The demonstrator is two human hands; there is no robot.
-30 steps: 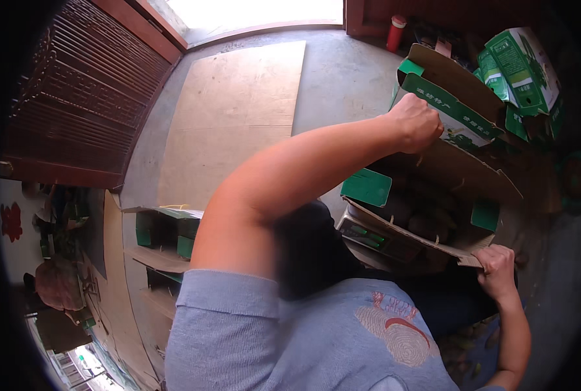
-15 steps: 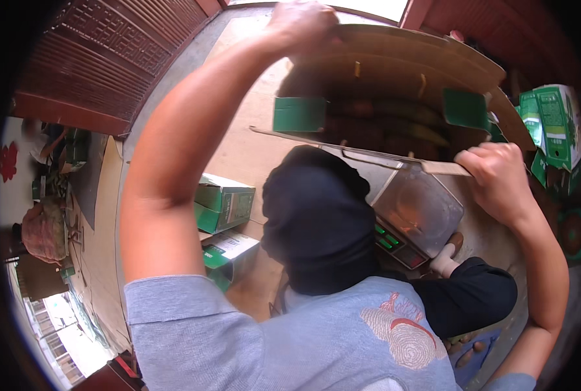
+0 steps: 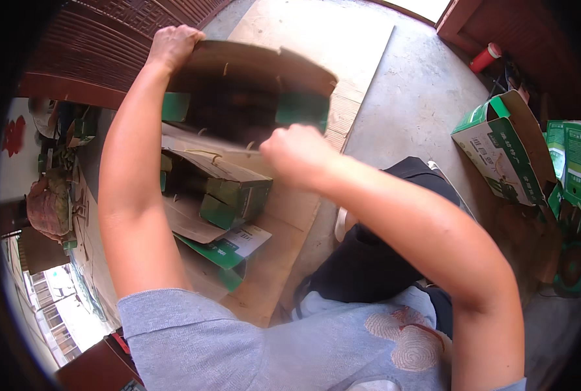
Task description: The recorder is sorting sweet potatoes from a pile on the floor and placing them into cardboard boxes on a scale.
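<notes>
An open cardboard carton (image 3: 258, 55) with green flaps hangs tilted at the upper left, held between my two hands. My left hand (image 3: 175, 47) is closed on the carton's far left edge. On its near edge my right hand (image 3: 298, 148) is closed, that arm crossing in front of my body. The carton's inside is dark and blurred, so its contents cannot be made out. Just below it stands another open green carton (image 3: 238, 195), partly hidden. A green-and-white carton flap (image 3: 238, 246) sticks out nearer me. My black-trousered leg (image 3: 375, 254) is bent below my right arm.
A flat cardboard sheet (image 3: 362, 65) lies on the grey floor. Green-and-white cartons (image 3: 508, 159) stand at the right, with a red cylinder (image 3: 486, 57) beyond them. A pinkish sack (image 3: 49, 208) is at the far left. Only a metal edge (image 3: 450, 182) shows beside my leg.
Both hands have carried the carton leftward, from above the scale to above the other cartons. The scale is now mostly hidden by my leg and right arm.
</notes>
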